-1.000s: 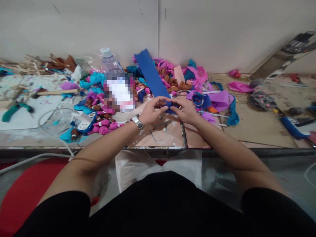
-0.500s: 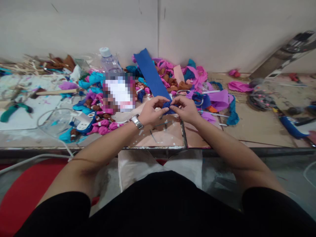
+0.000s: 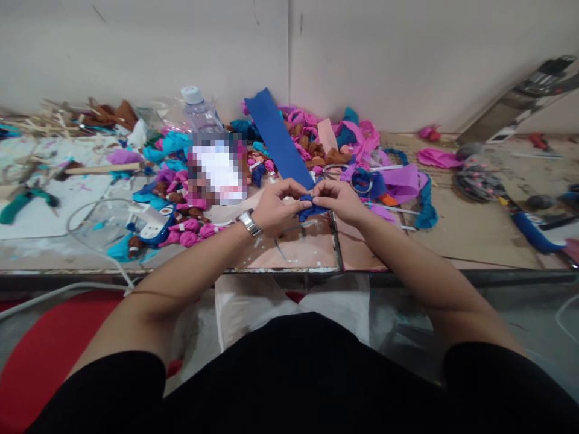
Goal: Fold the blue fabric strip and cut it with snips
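Note:
Both hands pinch a small crumpled piece of blue crepe paper (image 3: 313, 211) just above the front of the table. My left hand (image 3: 277, 208), below a metal wristwatch, has its thumb and fingers closed on the left side of the piece. From the other side, my right hand (image 3: 342, 202) grips it with thumb and forefinger. A long flat blue paper strip (image 3: 281, 140) slants down from the back to the fingertips. Whether it joins the held piece is hidden by the hands.
Crumpled pink and brown bundles (image 3: 189, 232) lie to the left, near a blurred phone-like rectangle (image 3: 221, 172). Behind it stands a clear bottle (image 3: 202, 111). Green-handled pliers (image 3: 29, 202) and a white-blue power strip (image 3: 157, 226) are farther left. Purple paper (image 3: 402, 181) lies right.
The blue crepe paper in my fingers has turned and now spreads lower and wider under my right hand. Both hands have shifted only slightly.

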### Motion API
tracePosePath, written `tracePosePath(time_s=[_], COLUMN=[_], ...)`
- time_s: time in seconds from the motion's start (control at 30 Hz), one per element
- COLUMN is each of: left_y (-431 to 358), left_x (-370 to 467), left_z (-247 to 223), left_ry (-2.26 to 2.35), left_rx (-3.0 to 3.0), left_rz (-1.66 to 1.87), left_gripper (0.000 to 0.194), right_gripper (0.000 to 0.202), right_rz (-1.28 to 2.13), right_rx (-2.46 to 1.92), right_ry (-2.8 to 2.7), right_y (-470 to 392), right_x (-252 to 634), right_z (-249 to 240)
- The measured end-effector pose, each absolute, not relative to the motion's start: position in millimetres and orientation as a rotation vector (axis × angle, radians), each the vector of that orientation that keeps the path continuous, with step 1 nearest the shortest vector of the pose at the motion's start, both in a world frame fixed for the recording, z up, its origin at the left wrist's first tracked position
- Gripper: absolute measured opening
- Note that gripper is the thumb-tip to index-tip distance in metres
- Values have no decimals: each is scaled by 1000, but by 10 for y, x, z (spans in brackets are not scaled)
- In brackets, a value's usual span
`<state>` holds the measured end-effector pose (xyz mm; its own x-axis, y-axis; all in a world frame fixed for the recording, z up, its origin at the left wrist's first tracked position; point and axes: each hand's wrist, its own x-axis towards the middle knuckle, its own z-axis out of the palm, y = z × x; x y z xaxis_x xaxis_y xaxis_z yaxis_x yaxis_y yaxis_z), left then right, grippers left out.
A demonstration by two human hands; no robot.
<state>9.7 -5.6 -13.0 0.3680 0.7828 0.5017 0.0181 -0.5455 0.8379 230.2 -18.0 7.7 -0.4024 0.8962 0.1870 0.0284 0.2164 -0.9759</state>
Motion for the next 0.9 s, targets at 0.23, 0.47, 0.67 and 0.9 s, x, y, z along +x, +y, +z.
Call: tracePosePath(time_s=[0.23, 0.47, 0.67, 0.9], left_y=[-54, -48, -29, -37], left_x=[102, 78, 65, 77], left_z=[-142, -85, -76, -96], left_ry=[700, 758, 760, 731], left_rx=[1918, 2027, 2008, 1976], left_rz=[1233, 1292, 1296, 1294], left_gripper=[43, 37, 37, 38], right_gripper=[39, 46, 50, 48], right_rz=[1381, 1131, 1002, 1017], right_rx=[-903, -861, -910, -890], right_ry=[-1671, -1753, -1763, -1714], right_y=[-158, -161, -144, -162], right_x=[2319, 2315, 2298, 2280], right_z=[59, 56, 39, 78])
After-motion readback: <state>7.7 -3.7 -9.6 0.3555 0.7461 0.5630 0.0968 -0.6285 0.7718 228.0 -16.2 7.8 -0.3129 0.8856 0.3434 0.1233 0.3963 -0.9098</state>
